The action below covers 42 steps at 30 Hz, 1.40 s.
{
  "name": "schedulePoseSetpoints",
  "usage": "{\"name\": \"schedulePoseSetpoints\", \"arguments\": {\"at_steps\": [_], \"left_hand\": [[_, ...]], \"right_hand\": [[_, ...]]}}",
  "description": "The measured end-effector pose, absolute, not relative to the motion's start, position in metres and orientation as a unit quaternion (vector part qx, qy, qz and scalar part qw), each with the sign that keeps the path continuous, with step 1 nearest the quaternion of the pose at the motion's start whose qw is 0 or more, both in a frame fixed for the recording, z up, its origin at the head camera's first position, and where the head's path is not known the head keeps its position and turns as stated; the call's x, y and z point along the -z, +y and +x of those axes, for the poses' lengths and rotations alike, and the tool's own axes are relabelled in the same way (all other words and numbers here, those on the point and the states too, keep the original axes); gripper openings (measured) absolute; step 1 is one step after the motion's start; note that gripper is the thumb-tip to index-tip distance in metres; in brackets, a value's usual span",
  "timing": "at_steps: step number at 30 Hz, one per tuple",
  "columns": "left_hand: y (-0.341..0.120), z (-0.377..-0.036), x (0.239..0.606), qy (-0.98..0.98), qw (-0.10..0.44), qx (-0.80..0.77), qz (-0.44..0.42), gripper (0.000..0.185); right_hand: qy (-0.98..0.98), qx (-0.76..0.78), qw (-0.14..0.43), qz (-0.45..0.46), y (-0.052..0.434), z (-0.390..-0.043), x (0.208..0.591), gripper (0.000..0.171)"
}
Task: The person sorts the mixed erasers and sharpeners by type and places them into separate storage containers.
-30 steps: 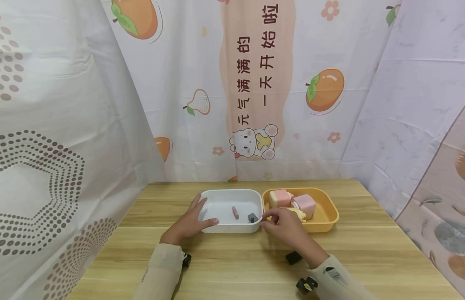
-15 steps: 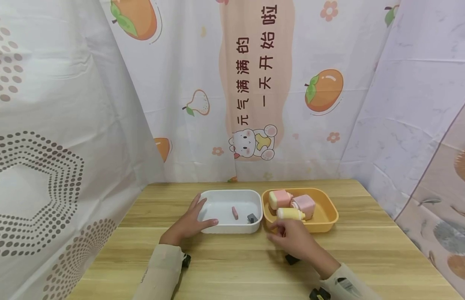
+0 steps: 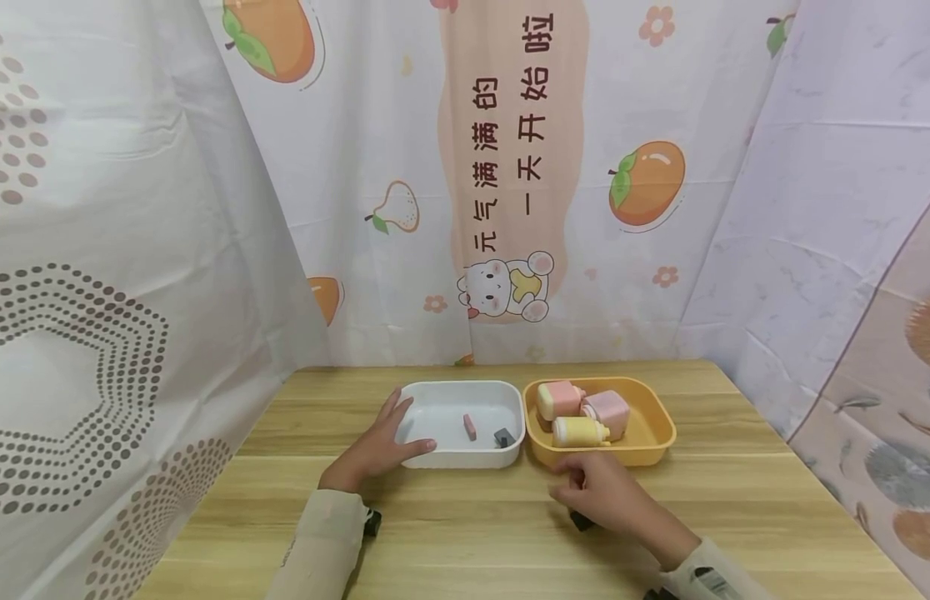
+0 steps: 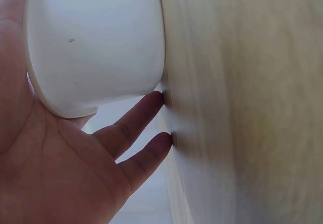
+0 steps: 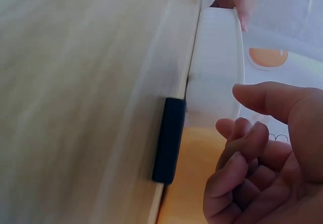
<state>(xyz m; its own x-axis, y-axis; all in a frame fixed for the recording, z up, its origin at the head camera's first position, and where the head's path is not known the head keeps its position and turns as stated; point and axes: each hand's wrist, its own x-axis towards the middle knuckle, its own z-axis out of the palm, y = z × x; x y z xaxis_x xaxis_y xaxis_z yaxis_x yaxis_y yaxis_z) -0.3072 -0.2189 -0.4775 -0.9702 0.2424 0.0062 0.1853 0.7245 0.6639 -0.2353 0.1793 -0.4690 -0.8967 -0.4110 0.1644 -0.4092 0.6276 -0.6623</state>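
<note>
Two trays (image 3: 461, 457) edge-to-edge, right hand (image 3: 606, 493) just before them

White plastic tray (image 3: 444, 398), orange plastic tray (image 3: 655, 433) right of it: pink (image 3: 559, 398) and yellow bottles (image 3: 579, 430). Black block (image 5: 169, 139), light wood-grain counter (image 3: 472, 533).
</note>
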Motion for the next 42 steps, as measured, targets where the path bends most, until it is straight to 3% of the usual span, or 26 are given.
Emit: {"name": "schedulePoseSetpoints", "arguments": {"at_steps": [10, 23, 42], "left_hand": [[-0.22, -0.307, 0.477, 0.929, 0.037, -0.35, 0.116, 0.109], [-0.22, -0.306, 0.477, 0.927, 0.037, -0.354, 0.12, 0.109], [-0.219, -0.307, 0.479, 0.928, 0.034, -0.353, 0.116, 0.109]], "right_hand": [[0.91, 0.344, 0.007, -0.232, 0.202, -0.231, 0.471, 0.028], [0.904, 0.347, 0.086, -0.234, 0.229, -0.229, 0.475, 0.033], [0.909, 0.338, 0.081, -0.232, 0.231, -0.229, 0.475, 0.026]]}}
